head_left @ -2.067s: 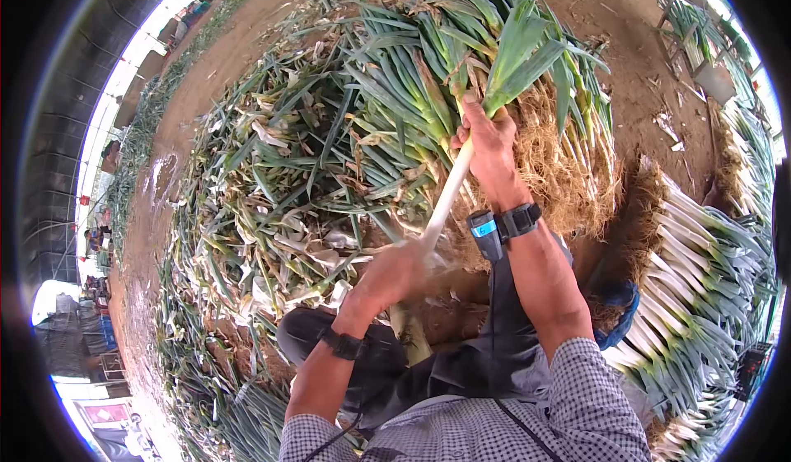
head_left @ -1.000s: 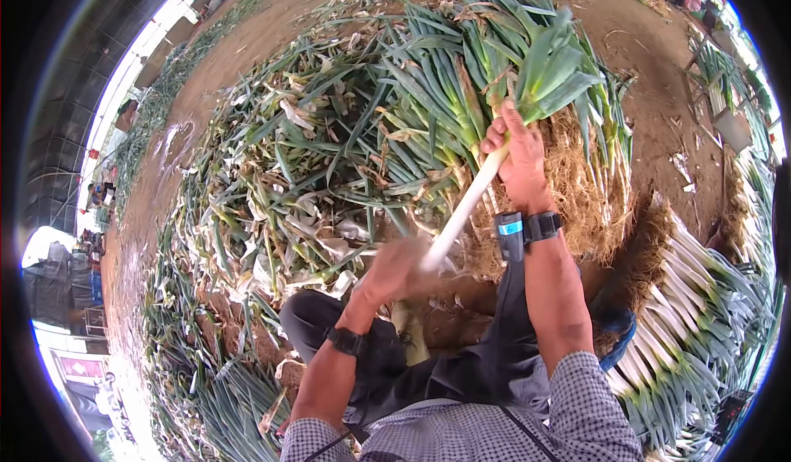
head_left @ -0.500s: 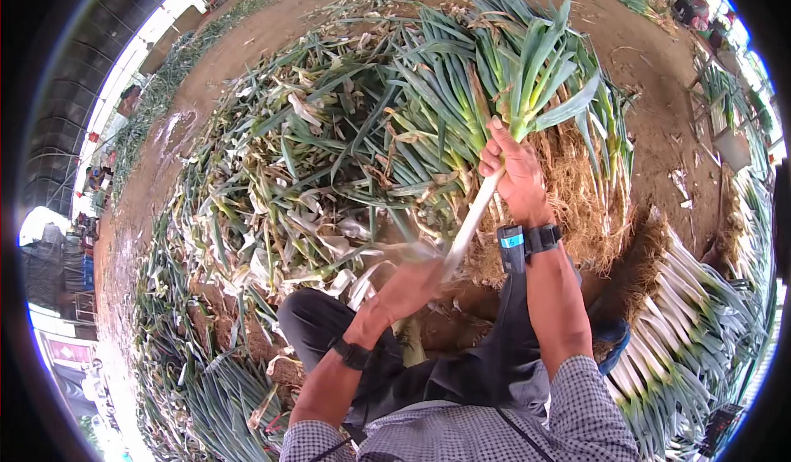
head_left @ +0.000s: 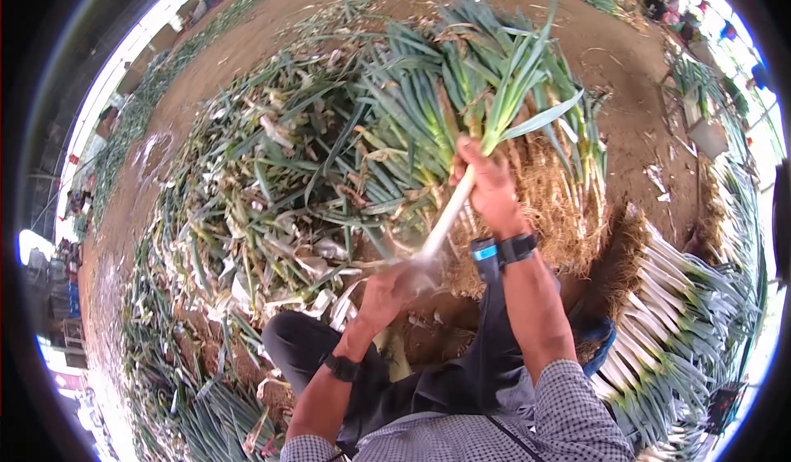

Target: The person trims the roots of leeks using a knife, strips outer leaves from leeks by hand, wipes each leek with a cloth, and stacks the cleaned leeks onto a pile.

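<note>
My right hand (head_left: 492, 189) is closed around a leek (head_left: 449, 215) just below its green leaves. The leek slants, leaves up and away from me, white shank down to the left. At its lower end is my left hand (head_left: 387, 296), its fingers smeared by motion, so their grip on the root end cannot be made out. Behind my right hand lies a bundle of untrimmed leeks (head_left: 412, 104) with brown, stringy roots (head_left: 540, 207) toward me.
A wide heap of stripped leaves and husks (head_left: 264, 182) spreads to the left. Cleaned white leeks (head_left: 651, 297) lie in a row at the right. More green leaves (head_left: 222, 417) lie at front left. Bare soil (head_left: 634, 100) shows beyond, with people in the far background.
The view has shifted, so most things appear a little farther left. My right hand still holds the leek; my left hand's fingers are blurred at its lower end in both frames.
</note>
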A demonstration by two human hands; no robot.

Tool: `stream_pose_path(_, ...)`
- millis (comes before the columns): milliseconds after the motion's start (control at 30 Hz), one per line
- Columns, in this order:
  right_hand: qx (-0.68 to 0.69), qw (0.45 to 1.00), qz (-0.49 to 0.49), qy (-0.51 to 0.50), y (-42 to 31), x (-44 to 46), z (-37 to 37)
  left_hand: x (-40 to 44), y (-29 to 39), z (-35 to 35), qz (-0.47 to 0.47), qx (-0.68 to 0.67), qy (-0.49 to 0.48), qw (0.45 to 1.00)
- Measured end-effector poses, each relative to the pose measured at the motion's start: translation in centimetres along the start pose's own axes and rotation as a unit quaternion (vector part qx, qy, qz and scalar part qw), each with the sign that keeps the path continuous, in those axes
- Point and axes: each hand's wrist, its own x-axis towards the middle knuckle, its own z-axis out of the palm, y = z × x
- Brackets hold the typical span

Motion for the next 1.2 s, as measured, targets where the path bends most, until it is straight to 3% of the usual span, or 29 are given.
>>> stream_pose_path(67, 0.035, 0.999, -0.007, 0.031, 1.8, 0.6, -1.4, 0.1, -2.2, 1.1, -0.069, -0.044, -0.007, 0.997)
stream_pose_path(100, 0.043, 0.999, -0.008, 0.020, 1.4, 0.0, -1.3, 0.3, -3.9, 2.5, 0.081, 0.062, 0.066, 0.993)
stream_pose_path(167, 0.063, 0.998, 0.007, -0.010, 0.2, -0.9, -1.0, 0.4, -3.9, 3.0, -0.111, -0.093, -0.028, 0.989)
stream_pose_path(200, 0.071, 0.997, 0.010, -0.032, -0.4, -0.9, -1.1, 0.5, -3.2, 2.8, -0.208, -0.164, -0.074, 0.961)
stream_pose_path(233, 0.080, 0.995, 0.013, -0.054, -0.9, -0.9, -1.3, 0.5, -2.5, 2.9, -0.246, -0.284, -0.096, 0.922)
stream_pose_path(300, 0.089, 0.992, 0.021, -0.084, -1.1, -0.6, -2.1, 0.0, -0.5, 2.0, -0.224, -0.391, -0.120, 0.884)
stream_pose_path(333, 0.086, 0.982, 0.008, -0.170, -2.0, -0.7, -2.2, -0.3, 0.1, 1.6, -0.218, -0.443, -0.126, 0.860)
stream_pose_path(400, 0.107, 0.974, -0.012, -0.202, -2.8, -1.5, -1.6, 0.1, -1.6, 1.8, -0.180, -0.303, -0.147, 0.924)
stream_pose_path(467, 0.060, 0.995, -0.019, -0.080, -2.7, -1.9, -1.1, 0.5, -0.4, 0.8, -0.139, -0.205, -0.134, 0.959)
stream_pose_path(533, 0.039, 0.998, -0.043, -0.001, -1.7, -0.7, -2.8, 0.3, -1.2, 2.7, -0.172, -0.315, -0.054, 0.932)
stream_pose_path(633, 0.075, 0.997, -0.032, -0.005, -1.5, -0.3, -4.2, 0.1, -3.1, 4.5, -0.176, -0.408, -0.028, 0.895)
stream_pose_path(700, 0.094, 0.993, -0.044, -0.059, -2.5, -0.6, -3.9, 0.6, -5.4, 5.1, -0.097, -0.337, -0.067, 0.934)
stream_pose_path(733, 0.104, 0.990, -0.046, -0.079, -2.5, -0.4, -4.2, 1.4, -6.5, 4.8, -0.024, -0.239, -0.103, 0.965)
stream_pose_path(800, 0.123, 0.984, -0.050, -0.120, -3.1, 0.1, -5.0, 1.5, -7.3, 4.8, -0.048, -0.305, -0.135, 0.941)
stream_pose_path(833, 0.151, 0.979, -0.041, -0.127, -3.3, 0.3, -5.2, 1.0, -5.1, 3.9, -0.143, -0.461, -0.126, 0.866)
stream_pose_path(867, 0.153, 0.978, -0.045, -0.133, -3.3, 0.4, -5.3, 0.9, -3.3, 3.0, -0.232, -0.599, -0.112, 0.758)
stream_pose_path(933, 0.156, 0.976, -0.053, -0.145, -3.3, 0.6, -5.5, 0.9, -4.0, 1.6, -0.070, -0.287, -0.122, 0.947)
stream_pose_path(1067, 0.167, 0.972, -0.051, -0.158, -3.1, 0.5, -5.0, 0.2, -2.2, 0.4, -0.125, -0.383, -0.037, 0.914)
stream_pose_path(1133, 0.128, 0.986, -0.034, -0.105, -3.1, 0.0, -4.3, 1.2, 0.2, -0.4, -0.149, -0.356, -0.093, 0.918)
stream_pose_path(1200, 0.119, 0.988, -0.021, -0.095, -3.0, -0.9, -3.0, 2.1, 0.6, -1.1, -0.119, -0.191, -0.187, 0.956)
